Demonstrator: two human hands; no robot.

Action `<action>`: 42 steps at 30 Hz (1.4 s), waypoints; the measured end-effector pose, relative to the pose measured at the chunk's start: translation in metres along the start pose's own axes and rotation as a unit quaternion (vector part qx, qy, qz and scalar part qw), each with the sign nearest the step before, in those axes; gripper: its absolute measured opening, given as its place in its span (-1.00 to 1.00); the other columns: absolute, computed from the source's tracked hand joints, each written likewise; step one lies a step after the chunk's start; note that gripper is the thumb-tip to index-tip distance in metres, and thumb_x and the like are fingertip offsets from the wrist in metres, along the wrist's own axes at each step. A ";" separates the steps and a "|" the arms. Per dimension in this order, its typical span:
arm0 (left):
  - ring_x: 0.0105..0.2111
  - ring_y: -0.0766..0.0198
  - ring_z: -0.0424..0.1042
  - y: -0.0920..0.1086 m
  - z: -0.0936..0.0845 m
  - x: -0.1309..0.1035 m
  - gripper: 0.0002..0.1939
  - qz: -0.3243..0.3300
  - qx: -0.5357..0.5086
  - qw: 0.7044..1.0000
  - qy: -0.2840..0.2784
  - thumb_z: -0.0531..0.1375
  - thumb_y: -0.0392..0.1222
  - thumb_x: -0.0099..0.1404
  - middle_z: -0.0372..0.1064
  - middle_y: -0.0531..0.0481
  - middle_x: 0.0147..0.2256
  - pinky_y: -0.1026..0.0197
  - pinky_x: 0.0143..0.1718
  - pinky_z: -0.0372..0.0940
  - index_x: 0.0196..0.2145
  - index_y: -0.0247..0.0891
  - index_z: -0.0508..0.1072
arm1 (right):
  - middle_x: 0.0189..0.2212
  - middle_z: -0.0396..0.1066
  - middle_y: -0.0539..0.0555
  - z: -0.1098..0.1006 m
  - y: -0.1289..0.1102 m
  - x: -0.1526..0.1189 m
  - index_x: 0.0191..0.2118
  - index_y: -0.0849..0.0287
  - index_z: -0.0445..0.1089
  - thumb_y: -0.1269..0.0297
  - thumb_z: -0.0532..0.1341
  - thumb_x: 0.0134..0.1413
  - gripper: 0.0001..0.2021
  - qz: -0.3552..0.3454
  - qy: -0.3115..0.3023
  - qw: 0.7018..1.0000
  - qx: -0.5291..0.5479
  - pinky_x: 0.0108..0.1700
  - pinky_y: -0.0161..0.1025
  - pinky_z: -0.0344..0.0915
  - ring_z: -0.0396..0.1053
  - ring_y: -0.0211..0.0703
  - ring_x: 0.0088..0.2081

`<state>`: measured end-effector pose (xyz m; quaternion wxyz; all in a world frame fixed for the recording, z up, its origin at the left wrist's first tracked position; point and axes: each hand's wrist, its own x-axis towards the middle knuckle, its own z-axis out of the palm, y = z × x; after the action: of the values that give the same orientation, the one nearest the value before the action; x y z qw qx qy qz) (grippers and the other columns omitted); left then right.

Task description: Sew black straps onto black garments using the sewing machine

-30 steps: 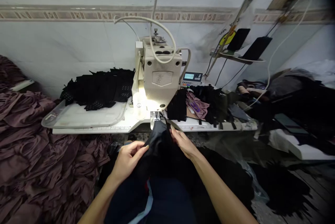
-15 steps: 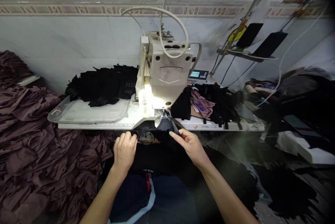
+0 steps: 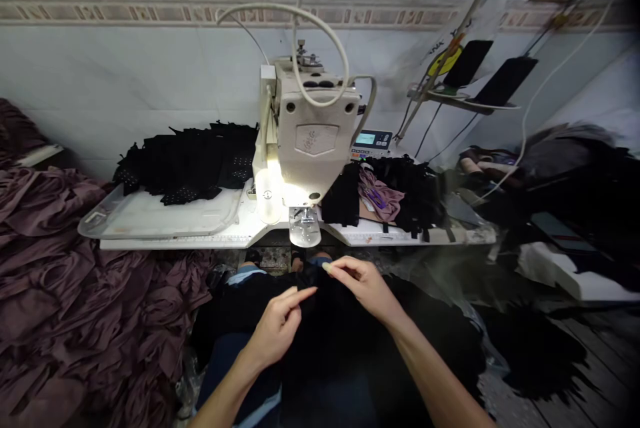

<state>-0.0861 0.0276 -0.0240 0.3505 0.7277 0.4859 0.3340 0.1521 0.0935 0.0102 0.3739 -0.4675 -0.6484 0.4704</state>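
Black fabric (image 3: 311,276) hangs below the table's front edge, pinched between the thumb and fingers of my right hand (image 3: 364,287). My left hand (image 3: 277,327) is lower and to the left, its index finger stretched toward that fabric and its other fingers curled loosely. Whether its fingertip touches the cloth is hard to tell, black against black. Beyond both hands stands a white sewing machine (image 3: 315,138), its lamp lit. The presser foot (image 3: 306,217) and the metal plate (image 3: 305,235) under it show with no cloth on them.
Left of the machine, a clear plastic tray (image 3: 93,223) holds black pieces (image 3: 190,161). More black pieces (image 3: 417,191) and a mauve cloth (image 3: 380,193) lie right. Mauve fabric (image 3: 100,321) is heaped at left. Black thread cones (image 3: 506,81) stand upper right; black cloth (image 3: 380,355) covers my lap.
The black fabric has come off the machine's plate toward me, held in my right hand. My left hand has let go of its edge and moved right and down.
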 end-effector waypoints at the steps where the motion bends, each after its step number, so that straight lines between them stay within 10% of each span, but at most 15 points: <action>1: -0.29 0.20 0.54 0.003 0.003 -0.002 -0.48 -0.007 -0.018 1.000 -0.023 0.01 -0.32 0.47 0.55 -0.04 -0.27 0.21 -0.20 0.45 0.24 -0.11 0.56 | -0.24 0.64 0.11 0.008 0.005 0.001 -0.22 0.10 0.69 -0.06 0.33 0.33 -0.66 -0.018 -0.001 1.000 -0.016 -0.05 -0.14 0.39 0.55 0.01 -0.16; 12: -0.22 0.18 0.56 0.013 0.005 -0.005 -0.63 -0.032 -0.121 0.988 -0.090 0.15 -0.31 0.44 0.65 -0.09 -0.12 0.22 -0.18 0.38 0.03 -0.15 0.70 | -0.35 0.60 0.05 0.015 -0.006 -0.001 -0.35 0.15 0.64 0.00 0.43 0.22 -0.70 -0.011 -0.180 0.984 0.000 -0.22 -0.23 0.35 0.50 -0.10 -0.29; 19: -0.38 0.28 0.43 0.032 -0.003 -0.006 -0.64 -0.030 -0.104 0.991 -0.079 0.17 -0.29 0.43 0.63 -0.05 -0.21 0.27 -0.36 0.28 0.02 -0.12 0.71 | -0.45 0.56 0.01 0.018 -0.024 -0.006 -0.36 0.14 0.62 -0.02 0.38 0.28 -0.67 -0.037 -0.137 0.989 -0.047 -0.39 -0.26 0.19 0.38 -0.18 -0.43; 24: -0.59 0.44 0.22 0.044 -0.014 -0.005 -0.68 -0.079 -0.160 0.983 -0.038 0.26 -0.09 0.47 0.61 -0.06 -0.21 0.34 -0.61 0.07 0.08 -0.19 0.66 | -0.48 0.50 0.05 0.013 -0.034 -0.005 -0.45 0.14 0.57 0.01 0.38 0.32 -0.63 -0.128 0.009 0.990 -0.059 -0.44 -0.21 0.14 0.27 -0.21 -0.50; 31: 0.05 0.08 0.54 0.070 -0.050 0.031 -0.72 0.194 0.146 0.955 0.170 0.21 -0.28 0.53 0.53 -0.16 0.12 0.04 0.08 0.50 0.11 -0.12 0.60 | -0.38 0.54 0.07 0.009 -0.052 0.033 -0.38 0.11 0.58 0.10 0.36 0.36 -0.72 -0.233 0.130 0.960 -0.088 -0.41 -0.19 0.21 0.32 -0.18 -0.48; 36: 0.21 -0.04 0.50 0.069 -0.062 0.059 -0.59 0.312 0.372 0.868 0.101 0.18 -0.27 0.55 0.53 -0.22 0.20 -0.06 0.23 0.47 0.29 -0.27 0.45 | -0.33 0.54 0.11 0.008 -0.053 0.067 -0.35 0.10 0.61 0.04 0.33 0.38 -0.69 -0.255 0.148 0.947 -0.128 -0.31 -0.17 0.35 0.41 -0.11 -0.41; 42: 0.18 -0.08 0.53 0.060 -0.055 0.061 -0.59 0.302 0.393 0.858 0.133 0.19 -0.27 0.53 0.55 -0.26 0.16 -0.08 0.20 0.49 0.28 -0.33 0.45 | -0.15 0.55 0.15 -0.010 -0.052 0.064 -0.10 0.01 0.70 0.09 0.24 0.47 -0.73 -0.308 0.031 0.929 -0.203 -0.17 -0.14 0.43 0.51 -0.04 -0.22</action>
<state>-0.0845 0.0781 0.0637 -0.1512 0.8646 0.3749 0.2983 0.1304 0.1510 0.0656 0.4174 -0.3251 -0.8303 0.1752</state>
